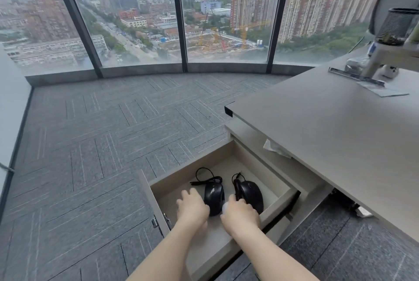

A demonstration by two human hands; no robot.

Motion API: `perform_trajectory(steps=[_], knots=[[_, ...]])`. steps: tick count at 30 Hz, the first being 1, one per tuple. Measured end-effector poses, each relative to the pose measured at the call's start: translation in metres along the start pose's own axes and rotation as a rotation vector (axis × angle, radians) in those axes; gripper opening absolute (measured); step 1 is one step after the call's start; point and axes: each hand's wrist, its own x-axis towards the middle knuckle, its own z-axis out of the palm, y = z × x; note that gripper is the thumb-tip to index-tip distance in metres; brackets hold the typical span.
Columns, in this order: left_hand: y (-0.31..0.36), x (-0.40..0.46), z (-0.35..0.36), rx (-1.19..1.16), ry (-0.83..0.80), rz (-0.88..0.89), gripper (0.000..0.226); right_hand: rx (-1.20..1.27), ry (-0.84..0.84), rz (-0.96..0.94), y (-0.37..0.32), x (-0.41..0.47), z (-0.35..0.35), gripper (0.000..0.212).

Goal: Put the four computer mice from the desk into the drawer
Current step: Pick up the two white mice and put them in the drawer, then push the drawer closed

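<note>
The open drawer (156, 192) sticks out from under the desk (328, 135). Two black wired mice lie in it side by side: the left black mouse (214, 196) and the right black mouse (250, 192), their cables coiled behind them. My left hand (192, 208) is palm down in the drawer, fingers apart, its thumb side against the left black mouse. My right hand (241, 213) is curled over a small white rounded thing, seemingly a white mouse (225, 207), between the two black mice. What lies under my palms is hidden.
A second, shut drawer front sits under the open one. On the desk's far right stand a mesh pen cup (395, 26), a monitor stand (371, 67) and a paper (383, 90). A tissue (275, 148) pokes out under the desktop. Grey carpet and floor-to-ceiling windows lie to the left.
</note>
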Motion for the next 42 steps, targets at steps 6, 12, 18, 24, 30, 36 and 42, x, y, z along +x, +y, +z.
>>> perform_trajectory(steps=[6, 12, 18, 24, 30, 36, 42], knots=[[-0.020, -0.044, -0.045, -0.416, 0.337, 0.289, 0.045, 0.372, 0.283, -0.366, 0.014, -0.056, -0.008, 0.029], [-0.081, -0.087, -0.047, -0.627, 0.518, 0.181, 0.032, 0.504, 0.274, -0.534, 0.011, -0.128, 0.020, 0.028], [-0.117, -0.091, -0.007, -1.092, 0.138, -0.341, 0.051, 0.498, 0.165, -0.522, 0.007, -0.166, 0.055, 0.056], [-0.096, -0.109, 0.004, -1.364, -0.012, -0.328, 0.031, 0.493, 0.234, -0.464, 0.006, -0.172, 0.070, 0.039], [-0.085, -0.101, 0.010, -1.377, -0.123, -0.263, 0.040, 0.485, 0.284, -0.425, 0.016, -0.160, 0.070, 0.030], [-0.054, -0.086, 0.023, -1.354, -0.225, -0.185, 0.044, 0.525, 0.334, -0.322, 0.046, -0.133, 0.059, 0.026], [-0.007, -0.071, 0.037, -1.386, -0.342, -0.115, 0.043, 0.624, 0.434, -0.142, 0.075, -0.111, 0.048, 0.021]])
